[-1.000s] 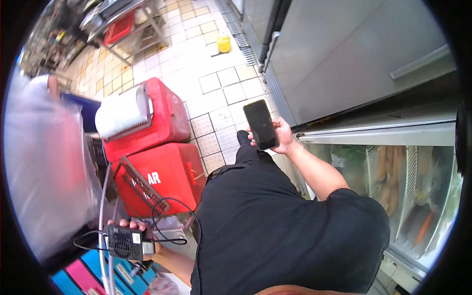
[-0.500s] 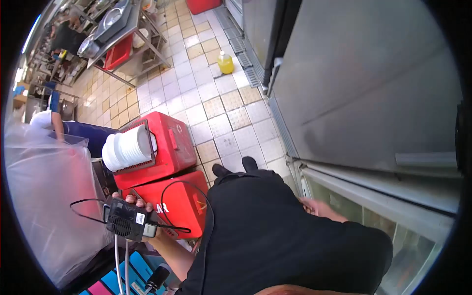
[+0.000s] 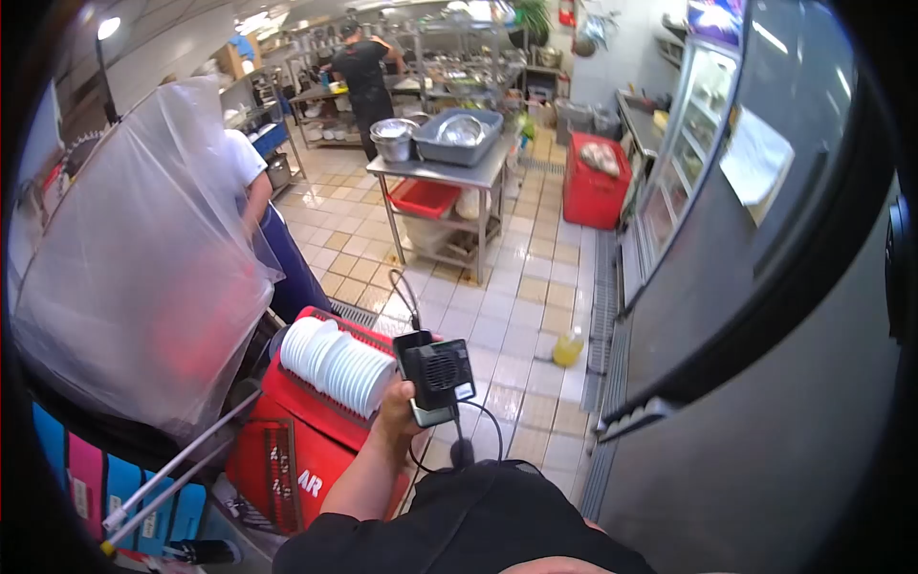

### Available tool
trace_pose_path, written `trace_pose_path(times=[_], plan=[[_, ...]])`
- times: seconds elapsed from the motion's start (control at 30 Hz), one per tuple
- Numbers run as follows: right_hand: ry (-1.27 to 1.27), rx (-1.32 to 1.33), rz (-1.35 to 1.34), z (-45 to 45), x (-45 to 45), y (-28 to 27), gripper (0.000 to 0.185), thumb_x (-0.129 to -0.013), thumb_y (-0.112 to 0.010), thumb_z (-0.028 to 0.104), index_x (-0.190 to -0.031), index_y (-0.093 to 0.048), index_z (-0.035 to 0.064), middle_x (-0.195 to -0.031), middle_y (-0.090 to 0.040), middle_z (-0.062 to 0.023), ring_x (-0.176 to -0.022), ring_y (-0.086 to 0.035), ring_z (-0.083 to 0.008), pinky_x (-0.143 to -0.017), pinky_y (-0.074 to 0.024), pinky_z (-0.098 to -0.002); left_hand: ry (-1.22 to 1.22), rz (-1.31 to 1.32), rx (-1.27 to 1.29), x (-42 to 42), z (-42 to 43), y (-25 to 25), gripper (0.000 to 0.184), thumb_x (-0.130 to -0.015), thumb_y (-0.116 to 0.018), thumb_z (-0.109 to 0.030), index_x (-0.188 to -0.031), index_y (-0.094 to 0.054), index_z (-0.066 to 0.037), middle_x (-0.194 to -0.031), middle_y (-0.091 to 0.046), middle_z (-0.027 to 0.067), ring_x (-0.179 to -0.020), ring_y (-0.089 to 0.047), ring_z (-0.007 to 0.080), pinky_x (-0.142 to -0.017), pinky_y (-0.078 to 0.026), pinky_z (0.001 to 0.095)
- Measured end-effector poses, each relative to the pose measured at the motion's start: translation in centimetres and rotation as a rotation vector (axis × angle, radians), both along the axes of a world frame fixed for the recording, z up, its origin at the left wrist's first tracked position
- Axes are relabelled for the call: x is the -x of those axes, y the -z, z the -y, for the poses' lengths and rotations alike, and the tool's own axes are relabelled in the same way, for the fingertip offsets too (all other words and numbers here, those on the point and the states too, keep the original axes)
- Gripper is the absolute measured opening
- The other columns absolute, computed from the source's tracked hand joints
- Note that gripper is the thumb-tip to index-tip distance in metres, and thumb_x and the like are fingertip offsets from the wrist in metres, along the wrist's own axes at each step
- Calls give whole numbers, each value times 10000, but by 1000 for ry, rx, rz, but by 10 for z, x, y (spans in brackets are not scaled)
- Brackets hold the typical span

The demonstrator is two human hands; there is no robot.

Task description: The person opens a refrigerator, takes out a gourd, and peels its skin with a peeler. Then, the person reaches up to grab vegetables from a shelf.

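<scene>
My left hand is closed around a black boxy device with a round fan grille. A flat pale-edged slab shows at its lower side, and a black cable loops down from it towards my dark shirt. Just left of that hand, a row of white plates stands on edge in a rack on the red cooler box. My right hand is out of sight.
A steel table bears a grey tub and metal bowls. A yellow bottle stands on the tiled floor, a big steel door to the right. Behind plastic sheeting is a person; another stands farther back.
The view has swung up from the floor towards the kitchen. My left hand has come forward with the device, in front of the plates. My right hand, near the door before, has left the view.
</scene>
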State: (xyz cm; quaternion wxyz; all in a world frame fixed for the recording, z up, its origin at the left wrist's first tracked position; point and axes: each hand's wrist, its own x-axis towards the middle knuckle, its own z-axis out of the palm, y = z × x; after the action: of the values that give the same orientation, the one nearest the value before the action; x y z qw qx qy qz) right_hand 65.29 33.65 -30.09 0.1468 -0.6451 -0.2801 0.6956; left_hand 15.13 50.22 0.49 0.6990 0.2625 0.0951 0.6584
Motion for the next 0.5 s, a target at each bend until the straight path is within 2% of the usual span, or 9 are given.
trace_pose_path(times=[0.13,0.27,0.43,0.5], plan=[[-49,-99,36,-94,33,13,325,-957,-603,145,-1276,-600,86,-922,-600,-2,-826,-591,-123,-729,-495,-274,26,-61,-49,29,-65,-7,984,-691,-905,-294,-1491,-373,-81,-1353,-590,148,-1208,-635,293,-1000,-552,436],[-48,-147,66,-163,47,34,369,-955,-606,126,-1320,-591,81,-945,-602,-4,-857,-596,-128,-759,-498,-273,20,-102,-60,58,-122,16,975,-695,-921,-342,-1471,-388,-87,-1331,-608,163,-1206,-642,310,-1000,-561,466],[34,-193,48,-222,42,70,425,-952,-609,103,-1375,-580,75,-973,-606,-7,-896,-602,-134,-798,-501,-271,127,-12,134,59,-204,50,881,-720,-876,-255,-1460,-428,-91,-1352,-595,142,-1234,-620,298,-1034,-537,459],[64,-213,-1,-255,41,86,448,-951,-611,94,-1397,-575,73,-984,-607,-8,-912,-605,-137,-813,-502,-271,133,-4,160,54,-245,57,855,-729,-868,-259,-1453,-445,-94,-1360,-588,131,-1244,-610,285,-1038,-533,460]])
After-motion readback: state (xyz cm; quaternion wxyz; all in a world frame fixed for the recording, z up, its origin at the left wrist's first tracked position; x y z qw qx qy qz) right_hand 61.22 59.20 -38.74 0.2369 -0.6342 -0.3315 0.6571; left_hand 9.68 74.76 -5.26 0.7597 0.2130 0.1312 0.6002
